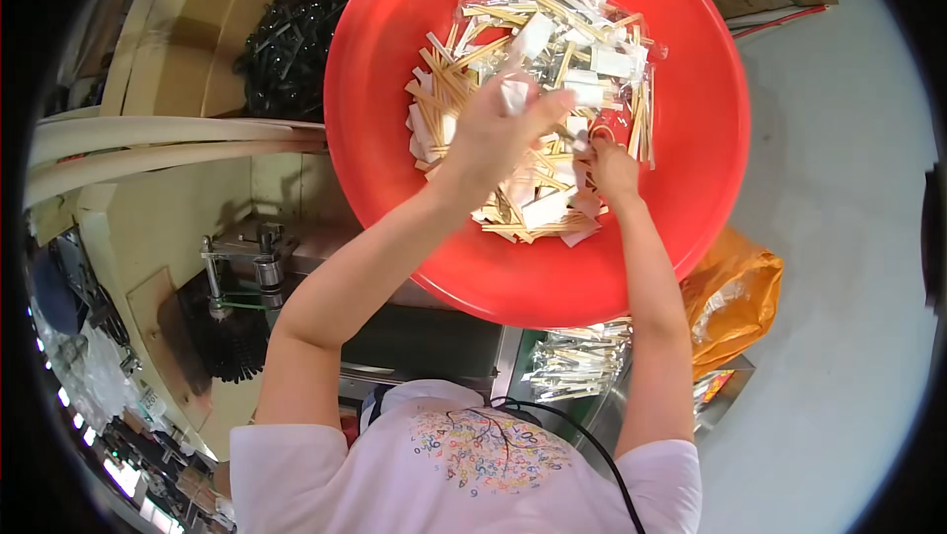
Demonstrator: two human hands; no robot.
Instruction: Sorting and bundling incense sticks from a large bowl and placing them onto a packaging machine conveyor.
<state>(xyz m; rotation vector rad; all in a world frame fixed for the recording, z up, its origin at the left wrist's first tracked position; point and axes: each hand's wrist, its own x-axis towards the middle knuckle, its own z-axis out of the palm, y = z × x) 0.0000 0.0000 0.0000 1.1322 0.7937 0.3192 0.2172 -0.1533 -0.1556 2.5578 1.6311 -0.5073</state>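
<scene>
A heap of wooden chopsticks (444, 90), white paper packets (614, 63) and clear plastic wrappers lies in a large red basin (380, 140). Over the middle of the heap is my left hand (488, 130), somewhat smeared by motion. Its thumb points right, and a small white packet (514, 97) shows in its curled fingers. My right hand (616, 171) reaches to the heap's right side with fingers pinched together. Whatever those fingertips hold is too small to make out. Loose chopsticks and packets surround both hands.
A cardboard box (225, 36) of black plastic items (296, 51) stands left of the basin. Below it is a metal machine part (261, 273) with a black brush. Wrapped sets (580, 361) lie under the basin's near rim, beside an orange bag (740, 297). A black cable (582, 433) crosses my shirt.
</scene>
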